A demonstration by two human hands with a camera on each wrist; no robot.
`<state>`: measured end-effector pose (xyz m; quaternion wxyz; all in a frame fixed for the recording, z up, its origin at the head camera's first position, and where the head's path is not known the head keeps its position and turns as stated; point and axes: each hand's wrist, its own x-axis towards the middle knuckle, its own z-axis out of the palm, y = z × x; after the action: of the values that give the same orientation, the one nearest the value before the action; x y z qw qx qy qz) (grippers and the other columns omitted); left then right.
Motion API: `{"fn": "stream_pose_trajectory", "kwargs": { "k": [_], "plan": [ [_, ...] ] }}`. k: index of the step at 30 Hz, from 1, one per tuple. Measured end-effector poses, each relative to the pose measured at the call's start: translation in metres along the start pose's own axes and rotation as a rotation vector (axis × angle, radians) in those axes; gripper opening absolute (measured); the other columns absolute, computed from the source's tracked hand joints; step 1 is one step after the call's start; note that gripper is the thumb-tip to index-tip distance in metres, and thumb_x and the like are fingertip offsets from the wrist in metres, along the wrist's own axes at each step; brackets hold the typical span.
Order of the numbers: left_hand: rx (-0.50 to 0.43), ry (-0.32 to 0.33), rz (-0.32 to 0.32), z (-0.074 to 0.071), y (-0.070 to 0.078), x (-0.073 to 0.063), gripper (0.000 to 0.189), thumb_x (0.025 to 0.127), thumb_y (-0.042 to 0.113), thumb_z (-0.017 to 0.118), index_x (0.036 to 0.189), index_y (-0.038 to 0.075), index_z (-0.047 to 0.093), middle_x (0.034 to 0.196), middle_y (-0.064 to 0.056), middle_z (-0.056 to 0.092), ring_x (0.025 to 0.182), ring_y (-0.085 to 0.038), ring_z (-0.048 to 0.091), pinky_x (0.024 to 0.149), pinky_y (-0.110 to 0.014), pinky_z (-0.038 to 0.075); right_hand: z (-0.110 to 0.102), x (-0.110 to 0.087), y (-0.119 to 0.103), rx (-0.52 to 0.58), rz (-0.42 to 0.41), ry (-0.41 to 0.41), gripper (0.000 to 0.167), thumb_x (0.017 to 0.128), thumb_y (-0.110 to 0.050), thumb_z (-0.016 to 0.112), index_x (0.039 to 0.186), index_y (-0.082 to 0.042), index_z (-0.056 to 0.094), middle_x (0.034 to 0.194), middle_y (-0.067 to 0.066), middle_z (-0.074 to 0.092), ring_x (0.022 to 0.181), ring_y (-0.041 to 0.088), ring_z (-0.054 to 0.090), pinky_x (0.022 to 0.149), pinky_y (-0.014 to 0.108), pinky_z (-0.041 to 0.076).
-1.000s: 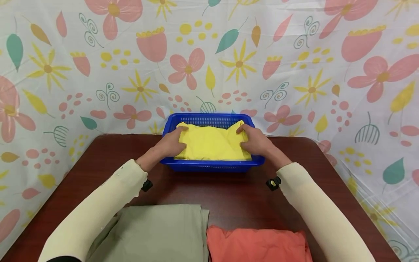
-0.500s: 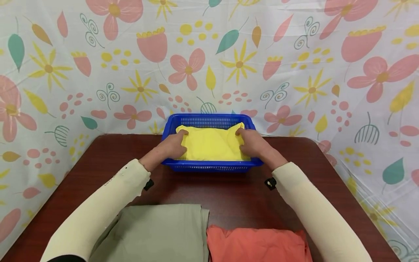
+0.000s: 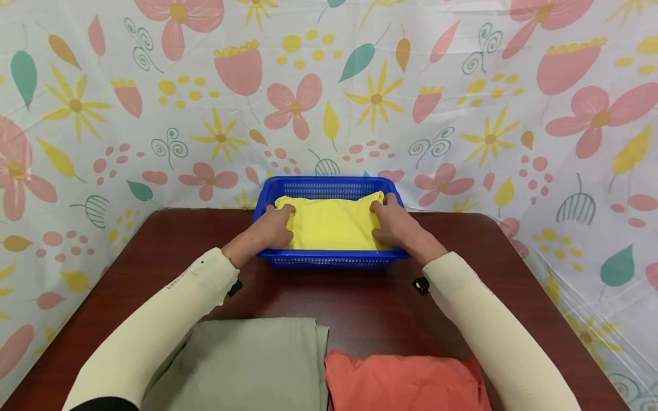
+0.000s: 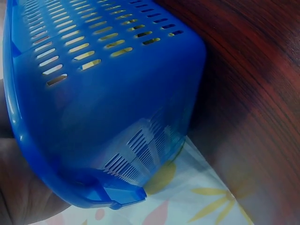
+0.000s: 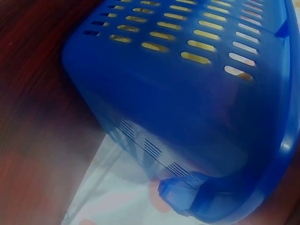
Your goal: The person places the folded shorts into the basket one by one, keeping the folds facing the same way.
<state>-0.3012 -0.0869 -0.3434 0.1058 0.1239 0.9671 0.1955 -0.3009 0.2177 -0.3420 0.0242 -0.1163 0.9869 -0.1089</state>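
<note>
A folded yellow cloth (image 3: pixel 334 224) lies inside a blue plastic basket (image 3: pixel 329 254) with slotted walls, at the far side of the table. My left hand (image 3: pixel 275 226) grips the cloth at its left edge, fingertips on the top and lower part of that side. On the opposite side, my right hand (image 3: pixel 397 224) holds the right edge in a like way. Both hands reach in over the basket's short ends. In the left wrist view the basket wall (image 4: pixel 108 108) hides most of the hand; the wall (image 5: pixel 178 108) fills the right wrist view too, with yellow showing through its slots.
Nearer on the dark wooden table (image 3: pixel 380 302) lie a folded grey-green cloth (image 3: pixel 252 365) and, to its right, a folded red-orange cloth (image 3: pixel 406 382). A floral curtain (image 3: pixel 329 114) hangs right behind the basket and along both sides.
The yellow cloth has settled slightly lower in the basket, its bottom edge now behind the front rim. Both hands have shifted a little inward with it.
</note>
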Motion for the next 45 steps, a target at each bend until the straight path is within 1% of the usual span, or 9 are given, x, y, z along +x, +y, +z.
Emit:
{"fn": "stream_pose_trajectory", "kwargs": {
  "k": [3, 6, 8, 11, 16, 26, 35, 39, 45],
  "plan": [
    [-0.001, -0.002, -0.015, 0.002, 0.0, 0.0, 0.07, 0.101, 0.009, 0.059, 0.165, 0.008, 0.031, 0.165, -0.038, 0.009, 0.067, -0.026, 0.058, 0.063, -0.033, 0.048, 0.001, 0.0, -0.001, -0.007, -0.011, -0.002, 0.058, 0.096, -0.016, 0.072, 0.148, 0.0, 0.052, 0.145, 0.029, 0.037, 0.106, 0.037, 0.058, 0.098, 0.05, 0.056],
    [0.012, 0.004, -0.006, 0.003, -0.001, -0.001, 0.069, 0.101, 0.008, 0.059, 0.164, 0.007, 0.031, 0.163, -0.036, 0.003, 0.061, -0.023, 0.055, 0.059, -0.031, 0.046, 0.003, -0.001, -0.001, -0.02, -0.03, 0.006, 0.057, 0.095, -0.016, 0.072, 0.146, 0.001, 0.053, 0.148, 0.032, 0.033, 0.107, 0.039, 0.058, 0.097, 0.05, 0.057],
    [0.023, 0.014, 0.005, 0.004, -0.001, -0.002, 0.069, 0.101, 0.008, 0.059, 0.164, 0.006, 0.032, 0.164, -0.034, 0.002, 0.068, -0.026, 0.06, 0.063, -0.032, 0.049, 0.005, -0.001, -0.001, -0.034, -0.044, 0.018, 0.056, 0.094, -0.015, 0.073, 0.144, 0.002, 0.055, 0.152, 0.034, 0.028, 0.116, 0.043, 0.055, 0.101, 0.052, 0.055],
    [0.031, 0.034, 0.018, 0.005, 0.0, -0.004, 0.068, 0.1, 0.007, 0.058, 0.163, 0.005, 0.034, 0.166, -0.032, 0.002, 0.105, -0.038, 0.064, 0.082, -0.039, 0.055, 0.006, -0.001, 0.0, -0.066, -0.063, 0.037, 0.055, 0.093, -0.017, 0.075, 0.141, 0.004, 0.058, 0.158, 0.033, 0.025, 0.137, 0.048, 0.042, 0.114, 0.056, 0.046],
    [0.034, 0.048, 0.024, 0.006, 0.002, -0.006, 0.067, 0.099, 0.006, 0.057, 0.163, 0.006, 0.036, 0.168, -0.029, 0.001, 0.153, -0.047, 0.022, 0.108, -0.053, 0.046, 0.005, -0.002, 0.002, -0.088, -0.085, 0.033, 0.052, 0.093, -0.016, 0.074, 0.138, 0.006, 0.061, 0.156, 0.03, 0.033, 0.142, 0.047, 0.037, 0.12, 0.057, 0.038],
    [0.045, 0.069, 0.038, 0.007, 0.001, -0.006, 0.064, 0.098, 0.006, 0.059, 0.16, 0.003, 0.04, 0.167, -0.026, -0.002, 0.141, -0.047, 0.038, 0.096, -0.047, 0.053, 0.007, -0.002, 0.003, -0.087, -0.057, 0.014, 0.052, 0.096, -0.018, 0.072, 0.14, 0.005, 0.058, 0.149, 0.027, 0.042, 0.127, 0.041, 0.051, 0.113, 0.054, 0.048],
    [-0.01, 0.127, 0.086, 0.008, -0.006, -0.008, 0.068, 0.101, 0.019, 0.064, 0.158, -0.007, 0.038, 0.168, -0.027, 0.011, 0.139, -0.04, 0.046, 0.107, -0.047, 0.051, 0.013, -0.009, 0.007, 0.044, -0.148, 0.111, 0.041, 0.101, -0.023, 0.07, 0.13, 0.004, 0.063, 0.133, 0.021, 0.053, 0.118, 0.035, 0.054, 0.109, 0.05, 0.051],
    [-0.074, 0.171, 0.159, 0.008, -0.01, -0.017, 0.068, 0.101, 0.02, 0.065, 0.158, -0.005, 0.038, 0.166, -0.025, 0.023, 0.152, -0.036, 0.032, 0.113, -0.05, 0.048, 0.011, -0.015, 0.011, 0.155, -0.196, 0.176, 0.038, 0.103, -0.023, 0.068, 0.13, 0.003, 0.062, 0.13, 0.019, 0.058, 0.116, 0.034, 0.057, 0.106, 0.051, 0.051],
    [-0.169, 0.268, 0.283, 0.006, -0.01, -0.05, 0.046, 0.102, 0.016, 0.063, 0.145, 0.003, 0.053, 0.154, -0.017, 0.035, 0.139, -0.031, 0.042, 0.098, -0.047, 0.051, 0.006, -0.031, 0.018, 0.334, -0.208, 0.153, 0.041, 0.105, -0.024, 0.067, 0.139, -0.004, 0.056, 0.135, 0.013, 0.061, 0.128, 0.034, 0.06, 0.11, 0.053, 0.051]
  ]
}}
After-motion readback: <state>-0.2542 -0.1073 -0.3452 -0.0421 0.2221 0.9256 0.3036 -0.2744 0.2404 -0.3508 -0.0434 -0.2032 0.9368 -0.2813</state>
